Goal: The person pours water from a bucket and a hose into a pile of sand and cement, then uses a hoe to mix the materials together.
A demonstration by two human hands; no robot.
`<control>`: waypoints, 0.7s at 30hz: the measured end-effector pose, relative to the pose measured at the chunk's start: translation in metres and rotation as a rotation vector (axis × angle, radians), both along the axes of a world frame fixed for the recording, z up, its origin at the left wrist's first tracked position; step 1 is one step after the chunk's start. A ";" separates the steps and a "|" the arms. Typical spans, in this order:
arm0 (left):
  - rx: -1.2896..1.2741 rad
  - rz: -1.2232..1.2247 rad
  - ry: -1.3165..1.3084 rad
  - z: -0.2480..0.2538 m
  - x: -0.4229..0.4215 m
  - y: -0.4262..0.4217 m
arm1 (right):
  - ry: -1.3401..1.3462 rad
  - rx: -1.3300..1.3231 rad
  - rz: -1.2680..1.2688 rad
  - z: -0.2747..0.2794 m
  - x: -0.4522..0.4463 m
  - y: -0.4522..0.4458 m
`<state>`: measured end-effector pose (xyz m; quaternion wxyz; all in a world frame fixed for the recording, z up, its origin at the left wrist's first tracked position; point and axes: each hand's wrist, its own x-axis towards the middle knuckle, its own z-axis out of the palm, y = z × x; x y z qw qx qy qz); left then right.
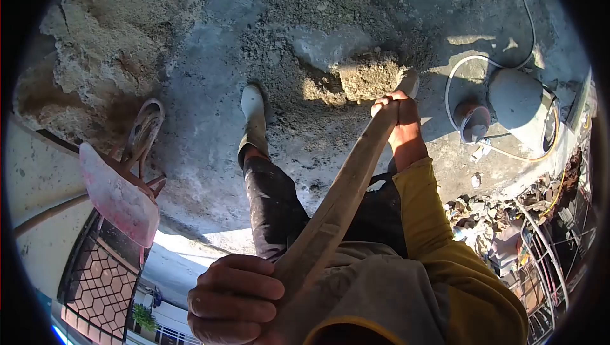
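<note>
A long, thick wooden tool handle (340, 202) runs diagonally across my body. My left hand (235, 297) is closed round its near end, low in the view. Farther along, my right hand (401, 122) grips the handle at arm's length, its fingers wrapped over the wood. Any tool head on the handle is hidden or cannot be made out. Just beyond my right hand lies a sunlit heap of damp, grainy mix (372, 78), spread over the concrete ground. A pale boot (253, 107) stands to the left of it, and the other boot (408, 82) shows beside its right edge.
At the left, a wheelbarrow (121, 196) rests near a large sandy pile (108, 40). A bucket (474, 124), a large grey rounded container (516, 100) and a looping hose (450, 87) occupy the right side. Rubble (476, 221) and a metal frame (540, 256) lie lower right.
</note>
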<state>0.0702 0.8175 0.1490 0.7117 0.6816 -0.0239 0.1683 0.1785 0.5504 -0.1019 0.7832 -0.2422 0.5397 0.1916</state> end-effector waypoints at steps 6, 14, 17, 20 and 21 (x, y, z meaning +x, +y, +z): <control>-0.180 0.948 0.484 -0.079 -0.085 0.116 | -0.105 -0.134 0.049 -0.032 0.003 0.171; -0.959 1.146 0.777 -0.353 -0.205 0.296 | -0.184 -0.253 0.150 -0.134 -0.038 0.287; -1.002 1.036 0.775 -0.350 -0.226 0.293 | -0.092 -0.333 0.075 -0.102 -0.063 0.274; -0.991 0.915 0.755 -0.288 -0.233 0.274 | -0.162 -0.175 0.130 -0.061 -0.092 0.240; -1.016 0.875 0.736 -0.256 -0.238 0.265 | -0.151 -0.141 0.127 -0.041 -0.104 0.230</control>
